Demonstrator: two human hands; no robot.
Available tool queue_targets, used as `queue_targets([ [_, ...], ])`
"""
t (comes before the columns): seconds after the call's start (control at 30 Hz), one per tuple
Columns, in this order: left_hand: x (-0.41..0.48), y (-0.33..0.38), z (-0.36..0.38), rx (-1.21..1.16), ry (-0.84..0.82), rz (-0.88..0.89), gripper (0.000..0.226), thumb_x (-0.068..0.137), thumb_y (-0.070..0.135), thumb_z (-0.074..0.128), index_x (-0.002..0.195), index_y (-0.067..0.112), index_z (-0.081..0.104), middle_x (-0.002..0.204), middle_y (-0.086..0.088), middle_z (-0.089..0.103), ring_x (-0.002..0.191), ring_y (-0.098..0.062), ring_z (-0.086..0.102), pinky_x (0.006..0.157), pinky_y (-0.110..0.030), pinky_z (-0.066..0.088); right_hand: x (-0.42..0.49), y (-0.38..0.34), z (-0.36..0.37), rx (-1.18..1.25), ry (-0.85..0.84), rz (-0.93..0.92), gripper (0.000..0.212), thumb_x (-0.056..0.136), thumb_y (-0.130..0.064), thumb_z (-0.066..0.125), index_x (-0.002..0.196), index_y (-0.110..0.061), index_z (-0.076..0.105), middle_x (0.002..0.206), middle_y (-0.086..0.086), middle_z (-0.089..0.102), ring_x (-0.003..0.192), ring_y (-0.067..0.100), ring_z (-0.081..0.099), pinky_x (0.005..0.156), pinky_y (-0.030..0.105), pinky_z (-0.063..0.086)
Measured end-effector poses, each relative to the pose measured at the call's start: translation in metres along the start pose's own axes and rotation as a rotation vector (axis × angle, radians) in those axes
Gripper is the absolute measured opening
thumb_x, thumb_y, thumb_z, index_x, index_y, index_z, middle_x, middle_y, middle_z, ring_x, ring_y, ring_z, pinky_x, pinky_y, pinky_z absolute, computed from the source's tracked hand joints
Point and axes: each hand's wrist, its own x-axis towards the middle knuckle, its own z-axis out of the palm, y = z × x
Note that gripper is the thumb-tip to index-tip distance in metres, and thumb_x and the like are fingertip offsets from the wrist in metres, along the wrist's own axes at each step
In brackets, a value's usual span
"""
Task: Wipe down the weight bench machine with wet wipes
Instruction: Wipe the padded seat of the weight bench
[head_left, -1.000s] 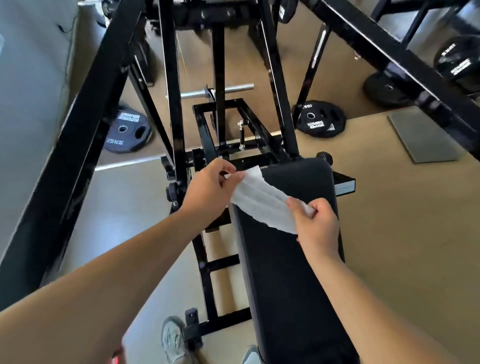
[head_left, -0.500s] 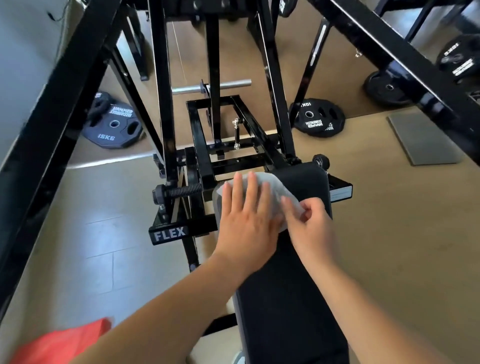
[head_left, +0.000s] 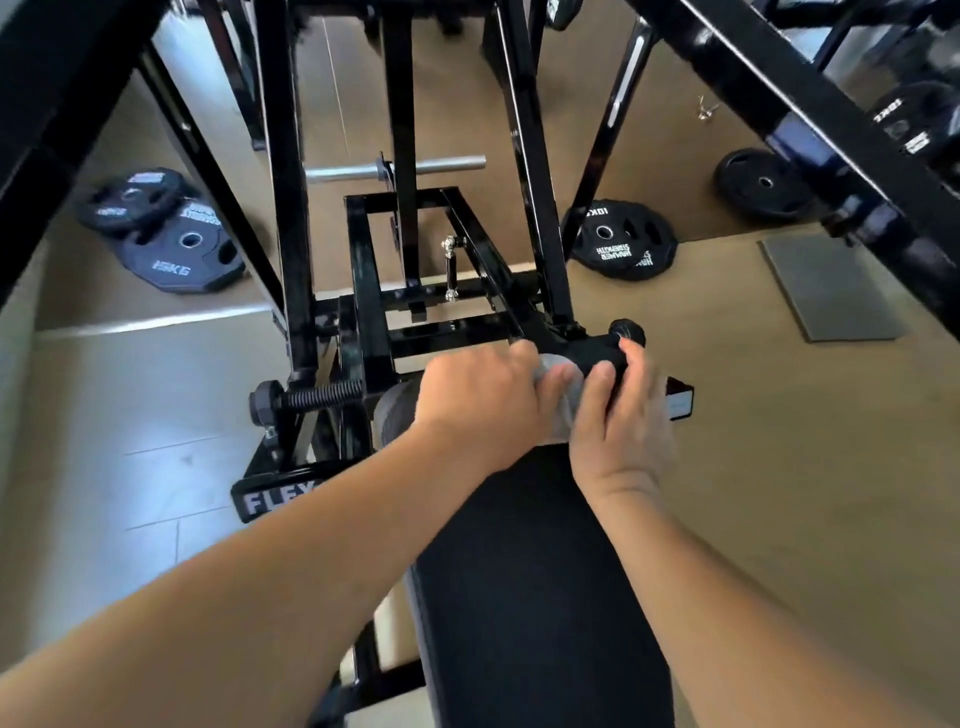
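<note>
The wet wipe (head_left: 563, 402) is right at the far end of the padded surface (head_left: 519, 571), just above the middle of the frame, squeezed between both hands. The left grip (head_left: 483, 405) is closed round it, fingers curled and bunching it up. The right grip (head_left: 618, 426) sits just right of it, fingers draped over the pad's end and touching the wipe's edge. Can't tell if it's actually pinching anything.

The key bit imo: the pad's long axis runs from that far end straight down to the bottom of the frame. So pretty much all of its length lies below both grips, back toward the person. The left one has the wipe, so I'd guess it does the dragging.

Versus half a second back, the left palm was flat on a spread-out wipe and now the wipe's balled up. The right one was pinching a corner lower down and has moved up onto the pad's end.
</note>
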Motion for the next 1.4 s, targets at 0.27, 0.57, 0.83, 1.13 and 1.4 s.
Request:
queue_targets([
  [0.27,-0.089,-0.092,0.040,-0.004,0.216,0.255,0.065,0.110,0.042,0.039,0.157,-0.002,0.031,0.154,-0.023,0.041,0.144,-0.038,0.039,0.122,-0.051,0.030,-0.004,-0.004,-0.003,-0.018,-0.019,0.040,0.066,0.098,-0.060,0.022,0.145,-0.020,0.046,0.137,0.006,0.053,0.106,0.034,0.062,0.069,0.035,0.036],
  [0.57,-0.034,-0.026,0.001,0.208,0.008,0.025,0.066,0.103,0.062,0.012,0.128,0.010,0.046,0.110,-0.010,0.060,0.096,-0.030,0.059,0.077,-0.042,0.044,-0.006,-0.002,0.001,-0.004,0.016,0.016,0.059,0.102,-0.053,0.024,0.143,-0.017,0.048,0.129,0.010,0.056,0.099,0.037,0.062,0.064,0.034,0.034],
  [0.83,-0.090,-0.076,0.034,0.131,0.185,0.270,0.069,0.109,0.046,0.037,0.158,-0.002,0.028,0.158,-0.024,0.036,0.149,-0.040,0.033,0.120,-0.054,0.031,-0.006,-0.001,-0.003,-0.016,-0.006,-0.001,0.059,0.103,-0.051,0.024,0.145,-0.017,0.046,0.130,0.010,0.055,0.101,0.035,0.061,0.065,0.035,0.035],
  [1.13,-0.056,-0.050,0.010,0.241,0.011,0.232,0.083,0.103,0.065,0.024,0.155,0.000,0.027,0.144,-0.022,0.049,0.131,-0.041,0.049,0.110,-0.056,0.039,-0.005,-0.001,-0.002,-0.013,0.018,-0.011,0.059,0.104,-0.049,0.025,0.143,-0.013,0.049,0.127,0.012,0.058,0.096,0.033,0.061,0.064,0.032,0.036],
  [1.4,-0.060,-0.053,0.017,0.153,0.029,0.278,0.079,0.106,0.062,0.018,0.160,0.004,0.022,0.151,-0.018,0.043,0.135,-0.037,0.044,0.117,-0.052,0.030,-0.005,-0.003,-0.002,-0.040,0.027,0.009,0.058,0.102,-0.049,0.027,0.143,-0.015,0.049,0.128,0.012,0.057,0.098,0.039,0.061,0.065,0.034,0.032],
])
